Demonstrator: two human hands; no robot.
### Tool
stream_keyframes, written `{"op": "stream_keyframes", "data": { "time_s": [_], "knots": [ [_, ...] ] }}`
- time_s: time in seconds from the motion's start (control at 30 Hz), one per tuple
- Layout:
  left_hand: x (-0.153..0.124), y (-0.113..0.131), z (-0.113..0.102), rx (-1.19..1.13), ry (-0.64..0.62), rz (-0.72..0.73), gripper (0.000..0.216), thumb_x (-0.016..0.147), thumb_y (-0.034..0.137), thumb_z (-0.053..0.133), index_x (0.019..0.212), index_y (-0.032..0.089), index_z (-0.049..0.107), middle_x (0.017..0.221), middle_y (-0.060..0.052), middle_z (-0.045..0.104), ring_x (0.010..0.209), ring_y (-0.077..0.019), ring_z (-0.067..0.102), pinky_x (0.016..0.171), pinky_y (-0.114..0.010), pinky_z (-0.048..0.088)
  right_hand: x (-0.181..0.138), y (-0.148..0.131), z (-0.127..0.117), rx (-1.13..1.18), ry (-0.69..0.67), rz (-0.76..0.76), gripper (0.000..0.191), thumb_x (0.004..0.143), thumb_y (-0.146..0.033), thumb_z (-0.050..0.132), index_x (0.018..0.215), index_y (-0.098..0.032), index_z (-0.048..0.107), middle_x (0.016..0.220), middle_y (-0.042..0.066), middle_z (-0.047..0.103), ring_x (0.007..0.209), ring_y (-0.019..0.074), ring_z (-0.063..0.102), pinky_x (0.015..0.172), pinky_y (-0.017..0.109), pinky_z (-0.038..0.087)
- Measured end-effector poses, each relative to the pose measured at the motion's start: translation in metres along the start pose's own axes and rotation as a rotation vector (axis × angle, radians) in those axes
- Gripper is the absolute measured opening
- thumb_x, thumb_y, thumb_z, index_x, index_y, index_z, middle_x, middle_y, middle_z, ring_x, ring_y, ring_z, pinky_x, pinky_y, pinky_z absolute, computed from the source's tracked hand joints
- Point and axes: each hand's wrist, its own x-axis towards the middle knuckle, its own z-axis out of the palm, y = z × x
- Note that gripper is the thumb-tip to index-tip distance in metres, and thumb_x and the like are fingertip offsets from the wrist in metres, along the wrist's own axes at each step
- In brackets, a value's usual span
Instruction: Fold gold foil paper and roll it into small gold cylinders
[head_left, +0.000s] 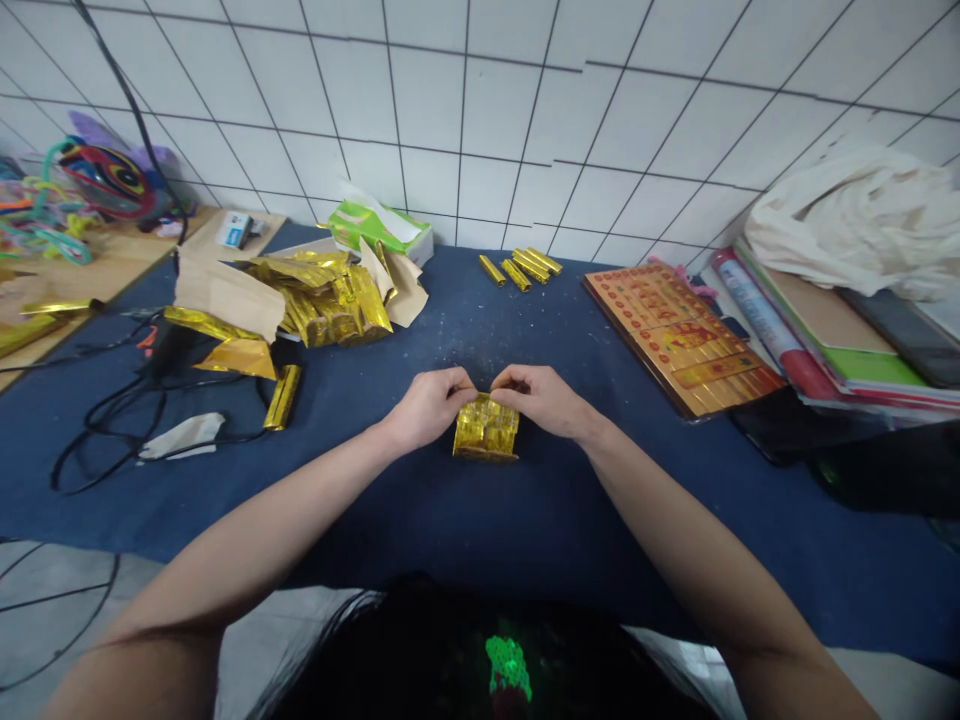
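A small piece of gold foil paper (486,432), creased and partly curled, lies on the blue cloth in front of me. My left hand (430,405) pinches its upper left corner between thumb and fingers. At the upper right corner, my right hand (546,400) pinches the same piece. Beyond my hands, near the wall, rest several thin gold foil rolls (531,264). To the left is a heap of folded gold foil paper (330,295), with brown backing showing in places. One more gold roll (283,398) sits by the cables, left of my left hand.
A stack of printed orange-gold sheets (679,335) lies to the right, beside notebooks (847,340) and a white cloth (855,220). At the back stands a green tissue pack (382,228). Black cables (97,420) loop on the left, near a torn paper scrap (184,436).
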Motion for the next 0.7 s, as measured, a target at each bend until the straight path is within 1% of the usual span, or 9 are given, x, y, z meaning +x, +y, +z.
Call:
{"op": "stream_keyframes", "data": {
  "time_s": [0.1, 0.17, 0.3, 0.43, 0.5, 0.57, 0.63, 0.7],
  "knots": [
    [-0.002, 0.004, 0.002, 0.031, -0.064, 0.030, 0.017, 0.080, 0.020, 0.045, 0.068, 0.016, 0.056, 0.061, 0.004, 0.054, 0.058, -0.0094, 0.048, 0.057, -0.022, 0.034, 0.000, -0.003, 0.005, -0.066, -0.079, -0.008, 0.023, 0.079, -0.034, 0.051, 0.069, -0.016, 0.061, 0.061, -0.002, 0.056, 0.056, 0.0088, 0.048, 0.053, 0.022, 0.036],
    [-0.001, 0.003, 0.001, 0.031, -0.046, 0.024, 0.017, 0.080, 0.020, 0.045, 0.067, 0.016, 0.056, 0.061, 0.003, 0.054, 0.059, -0.0093, 0.048, 0.057, -0.022, 0.034, 0.001, 0.000, 0.005, -0.030, -0.100, 0.028, 0.024, 0.079, -0.033, 0.050, 0.065, -0.016, 0.060, 0.057, -0.002, 0.053, 0.052, 0.0079, 0.046, 0.049, 0.022, 0.035],
    [0.004, -0.005, -0.004, -0.012, 0.017, -0.020, 0.018, 0.079, 0.023, 0.047, 0.065, 0.015, 0.055, 0.061, 0.003, 0.054, 0.059, -0.0094, 0.047, 0.057, -0.022, 0.034, 0.002, 0.009, -0.004, 0.106, -0.112, 0.143, 0.021, 0.077, -0.032, 0.052, 0.067, -0.015, 0.059, 0.054, -0.002, 0.054, 0.044, 0.0070, 0.048, 0.045, 0.021, 0.038],
    [0.009, -0.014, -0.007, -0.055, 0.022, -0.046, 0.018, 0.077, 0.025, 0.049, 0.065, 0.015, 0.056, 0.061, 0.002, 0.055, 0.059, -0.0100, 0.047, 0.058, -0.023, 0.035, 0.002, 0.012, -0.007, 0.115, -0.094, 0.152, 0.020, 0.077, -0.031, 0.052, 0.064, -0.015, 0.057, 0.051, -0.003, 0.055, 0.041, 0.0062, 0.047, 0.043, 0.020, 0.038],
    [0.011, -0.016, -0.007, -0.075, 0.019, -0.052, 0.018, 0.077, 0.026, 0.049, 0.065, 0.015, 0.055, 0.061, 0.002, 0.054, 0.059, -0.0099, 0.046, 0.057, -0.023, 0.035, 0.002, 0.012, -0.005, 0.127, -0.076, 0.150, 0.020, 0.076, -0.030, 0.053, 0.064, -0.016, 0.057, 0.050, -0.003, 0.055, 0.040, 0.0059, 0.047, 0.042, 0.020, 0.037],
    [0.012, -0.017, -0.007, -0.150, 0.015, -0.068, 0.021, 0.079, 0.031, 0.047, 0.071, 0.014, 0.055, 0.061, 0.001, 0.053, 0.056, -0.0095, 0.046, 0.054, -0.022, 0.036, 0.003, 0.012, -0.002, 0.170, -0.024, 0.169, 0.020, 0.076, -0.031, 0.053, 0.064, -0.015, 0.057, 0.049, -0.003, 0.055, 0.038, 0.0054, 0.045, 0.040, 0.019, 0.034],
    [0.012, -0.017, -0.008, -0.310, 0.018, -0.107, 0.028, 0.081, 0.040, 0.043, 0.075, 0.014, 0.053, 0.060, 0.001, 0.052, 0.052, -0.0088, 0.046, 0.050, -0.022, 0.036, 0.004, 0.014, 0.000, 0.235, 0.051, 0.201, 0.021, 0.075, -0.032, 0.054, 0.063, -0.015, 0.056, 0.048, -0.003, 0.054, 0.036, 0.0048, 0.043, 0.039, 0.019, 0.032],
    [0.013, -0.016, -0.008, -0.465, 0.031, -0.159, 0.037, 0.082, 0.049, 0.041, 0.072, 0.014, 0.049, 0.056, 0.002, 0.048, 0.048, -0.0080, 0.044, 0.047, -0.021, 0.035, 0.005, 0.015, 0.001, 0.293, 0.127, 0.234, 0.023, 0.074, -0.034, 0.054, 0.061, -0.015, 0.055, 0.046, -0.003, 0.053, 0.035, 0.0044, 0.041, 0.038, 0.019, 0.030]
  ]
}}
